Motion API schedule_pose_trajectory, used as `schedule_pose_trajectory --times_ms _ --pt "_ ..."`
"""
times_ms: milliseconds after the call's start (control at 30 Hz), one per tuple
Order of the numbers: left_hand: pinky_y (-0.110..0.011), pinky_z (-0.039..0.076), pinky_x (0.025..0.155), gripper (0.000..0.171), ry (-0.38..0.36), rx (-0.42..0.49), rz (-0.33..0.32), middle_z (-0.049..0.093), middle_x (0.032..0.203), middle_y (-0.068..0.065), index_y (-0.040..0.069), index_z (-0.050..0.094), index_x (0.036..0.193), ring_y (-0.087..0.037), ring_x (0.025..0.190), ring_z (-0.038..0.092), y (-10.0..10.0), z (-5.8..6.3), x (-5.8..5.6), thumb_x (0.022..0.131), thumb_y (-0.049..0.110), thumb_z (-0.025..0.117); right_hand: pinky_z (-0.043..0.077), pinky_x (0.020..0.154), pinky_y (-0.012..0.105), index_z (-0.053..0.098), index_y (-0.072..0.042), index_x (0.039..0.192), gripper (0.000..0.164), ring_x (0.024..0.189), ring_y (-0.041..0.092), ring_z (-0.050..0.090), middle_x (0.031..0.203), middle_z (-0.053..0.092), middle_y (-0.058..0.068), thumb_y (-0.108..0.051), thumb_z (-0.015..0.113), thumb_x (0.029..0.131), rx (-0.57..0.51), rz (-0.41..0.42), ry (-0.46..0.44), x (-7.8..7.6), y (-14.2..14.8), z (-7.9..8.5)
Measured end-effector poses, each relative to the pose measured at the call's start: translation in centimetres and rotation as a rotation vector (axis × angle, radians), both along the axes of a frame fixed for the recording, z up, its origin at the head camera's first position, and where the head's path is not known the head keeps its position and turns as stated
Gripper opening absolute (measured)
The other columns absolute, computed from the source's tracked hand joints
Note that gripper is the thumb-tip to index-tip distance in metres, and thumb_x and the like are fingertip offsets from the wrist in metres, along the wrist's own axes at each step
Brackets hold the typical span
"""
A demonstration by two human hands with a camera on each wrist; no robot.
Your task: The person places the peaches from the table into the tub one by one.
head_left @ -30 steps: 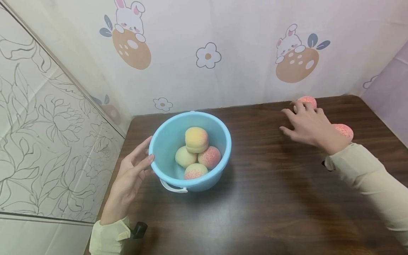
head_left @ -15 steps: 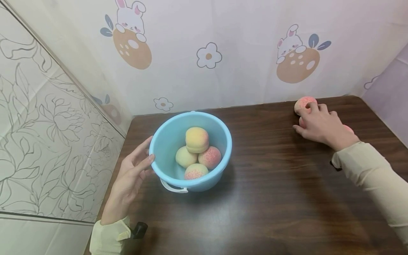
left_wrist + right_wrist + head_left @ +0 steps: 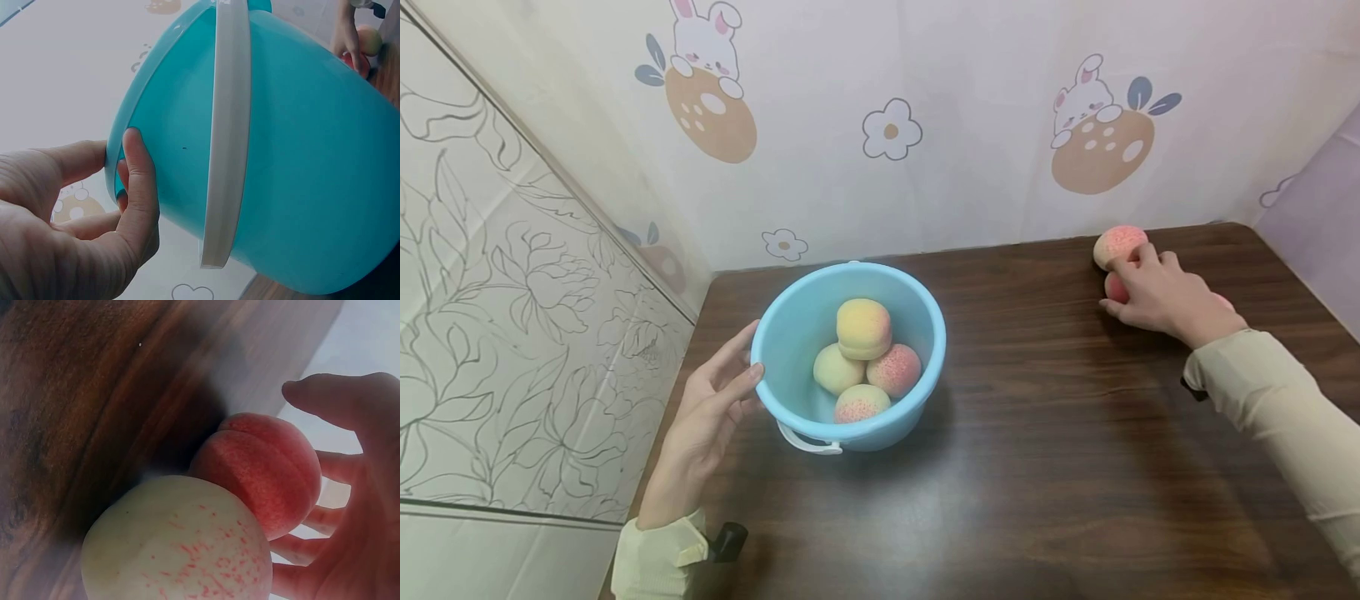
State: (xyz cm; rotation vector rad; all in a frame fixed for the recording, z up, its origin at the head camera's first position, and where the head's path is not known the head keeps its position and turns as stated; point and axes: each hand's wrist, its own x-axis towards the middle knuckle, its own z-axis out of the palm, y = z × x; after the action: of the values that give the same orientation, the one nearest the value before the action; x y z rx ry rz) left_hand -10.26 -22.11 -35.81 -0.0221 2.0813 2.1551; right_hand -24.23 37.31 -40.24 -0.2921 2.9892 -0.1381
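Note:
In the head view, my left hand [image 3: 707, 417] pinches the left rim of a light blue bucket [image 3: 790, 333]. Several toy-like peaches lie inside, a yellow one [image 3: 862, 327] on top. My right hand [image 3: 1172, 296] is at the table's far right, its fingers bent round a red peach [image 3: 269, 475]. In the right wrist view the thumb stands a little apart from that fruit. A pale peach with pink specks [image 3: 181, 544] touches the red one. Another pink-speckled peach [image 3: 1120, 245] sits just behind the hand's fingers.
Everything stands on a dark wooden table [image 3: 1037, 433]. A rabbit-print curtain [image 3: 970, 150] hangs along its back edge, and a flower-patterned panel [image 3: 535, 317] borders the left. The bucket's white handle [image 3: 228, 137] hangs down its side.
My right hand has moved right and lowered from above the peaches to the red one, uncovering the rear peach. The left hand and bucket have stayed still.

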Motion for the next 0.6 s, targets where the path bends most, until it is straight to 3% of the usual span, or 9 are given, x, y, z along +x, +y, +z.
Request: schedule_pose_trajectory --times_ms 300,600 --pt "-0.030 0.066 0.084 0.059 -0.003 0.004 0.001 0.053 0.131 -0.009 0.018 0.046 0.158 -0.016 0.102 0.070 0.04 0.04 0.01 0.103 0.005 0.061 0.050 0.064 0.072 0.043 -0.006 0.144 0.060 0.113 0.066 0.043 0.136 0.034 0.036 -0.029 0.069 0.095 0.003 0.033 -0.022 -0.26 0.06 -0.48" --pt "-0.032 0.066 0.086 0.059 -0.002 -0.001 0.003 0.053 0.135 -0.009 0.018 0.045 0.158 -0.016 0.105 0.070 0.03 0.08 0.02 0.103 0.006 0.061 0.051 0.064 0.071 0.053 -0.005 0.142 0.057 0.115 0.062 0.044 0.140 0.037 0.033 -0.027 0.070 0.092 0.015 0.057 -0.002 -0.06 -0.69 -0.52"
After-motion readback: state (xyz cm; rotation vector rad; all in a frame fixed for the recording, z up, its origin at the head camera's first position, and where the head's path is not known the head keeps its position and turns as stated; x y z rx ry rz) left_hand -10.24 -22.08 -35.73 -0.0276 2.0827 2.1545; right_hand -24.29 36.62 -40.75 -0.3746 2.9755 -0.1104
